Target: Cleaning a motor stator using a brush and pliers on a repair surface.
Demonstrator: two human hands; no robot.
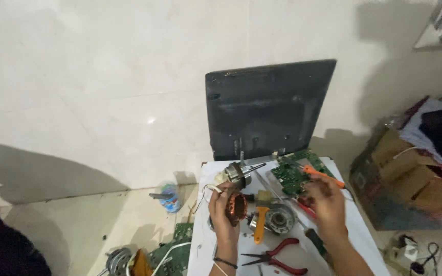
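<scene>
Copper-wound motor stator (237,208) sits gripped in our left hand (223,212); our right hand (326,202), just beside it, pinches an orange-handled screwdriver (322,175).

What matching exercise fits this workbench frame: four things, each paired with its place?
Things:
1. copper-wound stator
2. red-handled pliers
3. green circuit board
4. dark flat panel

Places:
A. leaning upright against the wall
B. held in the left hand
C. lying at the near edge of the white table
D. beyond the right hand

Pairs: 1-B, 2-C, 3-D, 4-A
</scene>
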